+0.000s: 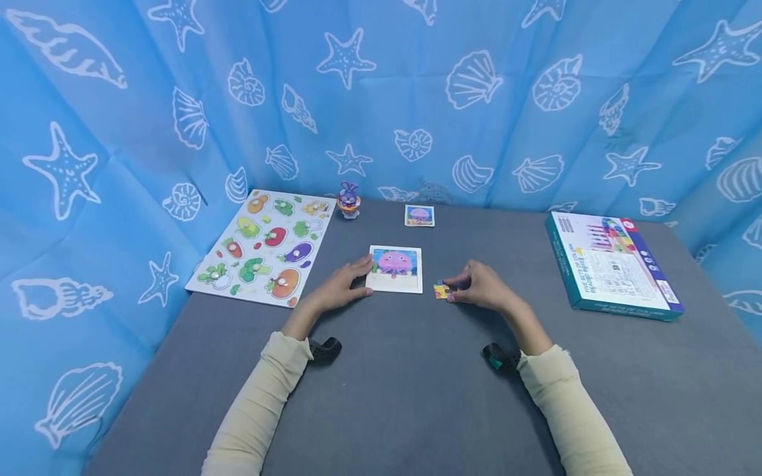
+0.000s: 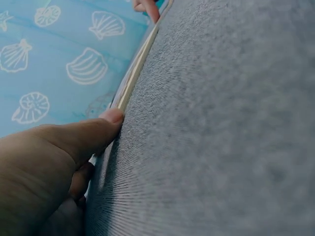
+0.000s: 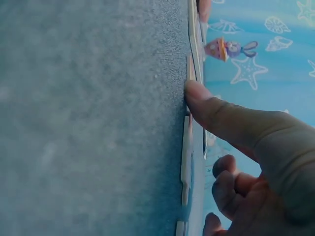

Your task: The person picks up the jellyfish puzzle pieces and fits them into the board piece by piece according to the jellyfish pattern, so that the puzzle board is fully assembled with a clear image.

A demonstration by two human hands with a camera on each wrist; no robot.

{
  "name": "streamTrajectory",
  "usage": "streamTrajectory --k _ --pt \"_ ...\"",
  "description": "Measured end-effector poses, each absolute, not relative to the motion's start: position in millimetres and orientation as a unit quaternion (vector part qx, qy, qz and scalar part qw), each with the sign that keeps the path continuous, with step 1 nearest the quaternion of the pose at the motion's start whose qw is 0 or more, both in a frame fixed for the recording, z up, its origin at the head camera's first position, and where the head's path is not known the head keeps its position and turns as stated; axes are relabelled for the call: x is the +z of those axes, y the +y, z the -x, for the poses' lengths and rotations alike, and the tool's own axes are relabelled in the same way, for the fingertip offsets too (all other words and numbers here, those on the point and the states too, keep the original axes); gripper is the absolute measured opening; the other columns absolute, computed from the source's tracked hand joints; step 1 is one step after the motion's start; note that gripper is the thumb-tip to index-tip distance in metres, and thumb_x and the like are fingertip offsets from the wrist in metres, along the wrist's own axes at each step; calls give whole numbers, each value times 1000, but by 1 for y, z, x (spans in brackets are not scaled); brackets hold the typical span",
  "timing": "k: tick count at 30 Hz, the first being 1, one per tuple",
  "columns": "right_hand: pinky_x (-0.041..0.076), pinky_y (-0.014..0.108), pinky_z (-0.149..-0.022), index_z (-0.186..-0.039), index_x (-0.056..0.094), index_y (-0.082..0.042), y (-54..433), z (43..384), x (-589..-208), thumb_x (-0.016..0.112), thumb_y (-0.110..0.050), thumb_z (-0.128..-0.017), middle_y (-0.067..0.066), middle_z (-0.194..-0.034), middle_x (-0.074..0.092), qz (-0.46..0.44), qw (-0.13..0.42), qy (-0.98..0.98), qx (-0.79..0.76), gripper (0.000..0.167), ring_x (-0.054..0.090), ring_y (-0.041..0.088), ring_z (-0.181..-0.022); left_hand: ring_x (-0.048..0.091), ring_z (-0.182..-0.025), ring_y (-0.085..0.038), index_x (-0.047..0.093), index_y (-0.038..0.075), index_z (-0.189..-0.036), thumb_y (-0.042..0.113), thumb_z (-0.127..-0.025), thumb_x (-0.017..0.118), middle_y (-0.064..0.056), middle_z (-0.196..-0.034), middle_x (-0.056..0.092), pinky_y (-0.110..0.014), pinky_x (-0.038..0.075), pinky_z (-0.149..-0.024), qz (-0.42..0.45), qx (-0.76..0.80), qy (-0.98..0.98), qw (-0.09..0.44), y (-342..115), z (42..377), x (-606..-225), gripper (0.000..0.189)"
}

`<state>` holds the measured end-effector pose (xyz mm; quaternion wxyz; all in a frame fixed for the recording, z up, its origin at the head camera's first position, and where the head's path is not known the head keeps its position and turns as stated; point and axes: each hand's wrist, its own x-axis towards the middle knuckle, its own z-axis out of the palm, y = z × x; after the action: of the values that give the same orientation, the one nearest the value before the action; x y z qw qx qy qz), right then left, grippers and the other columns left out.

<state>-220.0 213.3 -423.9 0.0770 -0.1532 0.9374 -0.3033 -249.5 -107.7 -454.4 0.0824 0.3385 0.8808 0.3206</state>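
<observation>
A square jigsaw board with a pink sea-creature picture lies on the grey table; a pale strip runs along its lower part. My left hand rests at its left side, with thumb and forefinger apart. In the left wrist view the thumb touches the board's edge. To the right of the board, my right hand pinches a small yellow puzzle piece at table level. The right wrist view shows the thumb against that piece; another flat piece lies close by. The right forefinger is hidden there.
Behind the board lies a smaller picture card. A purple rabbit figurine stands left of it, beside a vegetable peg board. At the right lies a flat teal-edged box. A blue shell-patterned curtain borders the table.
</observation>
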Motion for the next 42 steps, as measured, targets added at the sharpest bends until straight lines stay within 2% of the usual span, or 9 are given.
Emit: streamTrajectory --k 6,13,21,27,33,42 --pt "27 27 -57 -98 73 -7 212 227 -425 78 -18 -72 8 -78 49 157 51 944 -286 29 34 17 -66 28 -137 -32 39 -4 -136 17 -90 59 -17 -147 31 -47 23 -112 -344 317 882 53 -109 248 -456 54" --pt "26 28 -60 -97 74 -8 211 232 -429 76 -21 -74 8 -78 52 158 31 946 -282 26 35 18 -69 32 -135 -30 44 -5 -133 16 -88 61 -16 -145 36 -43 26 -111 -341 327 880 40 -109 249 -458 52" --pt "29 30 -64 -94 74 -6 167 240 -427 76 -22 -74 13 -80 54 166 -27 940 -298 25 40 21 -75 35 -134 -28 46 -4 -131 17 -87 63 -14 -143 39 -41 28 -110 -329 337 881 37 -111 251 -459 52" --pt "33 33 -64 -92 74 -8 126 244 -428 76 -24 -74 12 -80 57 217 -27 929 -298 24 43 21 -75 35 -134 -28 46 -3 -132 18 -88 62 -14 -143 39 -42 28 -110 -328 334 883 38 -111 250 -457 51" --pt "41 41 -71 -92 75 -12 107 246 -428 77 -28 -72 6 -86 62 219 -24 943 -250 25 53 23 -85 33 -135 -27 44 -1 -133 18 -89 60 -12 -145 38 -41 27 -111 -323 343 881 51 -109 251 -456 51" --pt "36 31 -65 -96 74 -10 101 253 -434 77 -24 -73 9 -83 61 229 -12 929 -291 27 49 19 -75 34 -134 -27 43 -1 -134 17 -89 60 -12 -145 37 -42 28 -111 -327 340 880 59 -113 252 -457 52"
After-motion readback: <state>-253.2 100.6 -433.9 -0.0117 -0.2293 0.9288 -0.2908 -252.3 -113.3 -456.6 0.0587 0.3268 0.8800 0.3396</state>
